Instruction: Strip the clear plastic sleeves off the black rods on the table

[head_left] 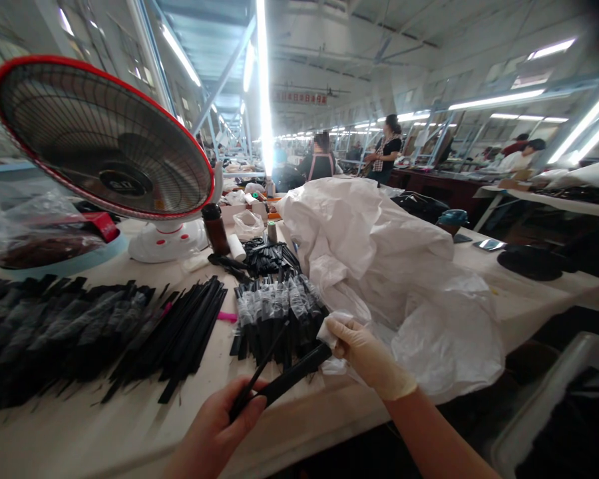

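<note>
The black strip (294, 376) is held in the air over the near edge of the counter (104, 439). The bare left hand (214, 426) has its grip closed around the strip's near end, and a thin black rod (274, 342) rises from this same grip toward the far side; it is not possible to tell if the rod is part of the strip. The right hand (367, 356), in a pale latex glove, has its grip clamped on a white cloth (332, 332) at the strip's other end. The cloth seems to lie between the glove and the strip, so the strip probably does not touch the glove directly. Holding the piece from both ends appears to keep it steady and away from the pile behind it.

Just beyond the hands lies a pile of black pieces in clear sleeves (274, 319). To the left are loose black strips (180, 332), and to the right a large white plastic sack (374, 266) lies on the counter. A red-rimmed electric fan (102, 136) stands at the far left and faces toward the person.
</note>
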Demonstrator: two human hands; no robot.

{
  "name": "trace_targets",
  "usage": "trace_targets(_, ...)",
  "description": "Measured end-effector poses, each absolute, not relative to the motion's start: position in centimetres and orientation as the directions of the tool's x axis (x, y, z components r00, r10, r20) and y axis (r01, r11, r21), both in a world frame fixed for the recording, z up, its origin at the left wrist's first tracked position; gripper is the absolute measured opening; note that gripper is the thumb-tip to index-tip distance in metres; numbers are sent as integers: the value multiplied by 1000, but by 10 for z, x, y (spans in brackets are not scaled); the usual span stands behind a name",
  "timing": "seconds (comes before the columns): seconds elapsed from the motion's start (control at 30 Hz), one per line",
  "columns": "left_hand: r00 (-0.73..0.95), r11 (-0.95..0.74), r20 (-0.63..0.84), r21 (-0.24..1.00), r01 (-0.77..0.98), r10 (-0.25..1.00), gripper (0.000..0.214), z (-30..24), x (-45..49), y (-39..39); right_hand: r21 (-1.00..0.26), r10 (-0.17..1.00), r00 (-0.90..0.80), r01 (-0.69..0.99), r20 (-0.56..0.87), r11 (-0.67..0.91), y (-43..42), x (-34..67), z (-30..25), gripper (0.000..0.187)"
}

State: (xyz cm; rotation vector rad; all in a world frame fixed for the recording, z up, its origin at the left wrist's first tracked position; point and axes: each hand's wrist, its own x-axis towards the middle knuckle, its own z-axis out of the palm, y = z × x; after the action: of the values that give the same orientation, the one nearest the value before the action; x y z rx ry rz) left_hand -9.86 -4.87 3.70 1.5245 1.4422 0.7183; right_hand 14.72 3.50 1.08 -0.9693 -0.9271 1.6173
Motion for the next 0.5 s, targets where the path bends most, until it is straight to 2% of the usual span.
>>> trace_targets(0.13,153,63,-153,877,477,976,35,32,-101,-46,-918,965,-214,-331,-152,-218,34,149,15,31)
trace_targets(0.27,125,2,-76,862,508,989,35,26,-88,-41,-958,963,-249,-234,-103,-163,22,133,16,30)
trace_targets(0.4,-14,-73,94,854,515,996,43,15,-67,-35,-951,909,-370,-154,-195,-267,1,100,8,32)
trace_targets(0.5,-73,-53,108,847,528,991,41,9,-64,-34,-945,855,-482,-142,-194,-294,-1,93,3,39)
